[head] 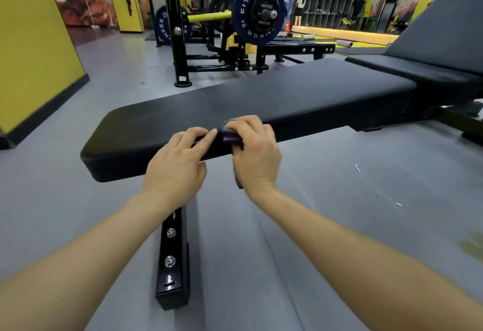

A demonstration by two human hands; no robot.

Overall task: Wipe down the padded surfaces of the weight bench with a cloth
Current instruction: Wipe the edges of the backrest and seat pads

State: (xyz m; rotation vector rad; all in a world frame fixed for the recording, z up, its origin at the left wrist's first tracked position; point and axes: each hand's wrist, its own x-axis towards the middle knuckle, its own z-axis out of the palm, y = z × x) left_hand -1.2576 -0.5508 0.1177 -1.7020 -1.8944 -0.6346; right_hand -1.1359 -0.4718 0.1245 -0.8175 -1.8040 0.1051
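Observation:
A long black padded bench pad lies flat across the middle of the head view, its rounded end to the left. A second pad and a raised backrest continue at the right. My right hand presses a dark grey cloth with a purple patch against the pad's near edge; most of the cloth is hidden under the fingers. My left hand rests beside it on the same edge, fingers spread flat and touching the pad, holding nothing.
The bench's black steel foot with two bolts runs along the grey floor between my forearms. A rack with a blue weight plate stands behind the bench. A yellow wall is at the left. Two people stand far back by shelves.

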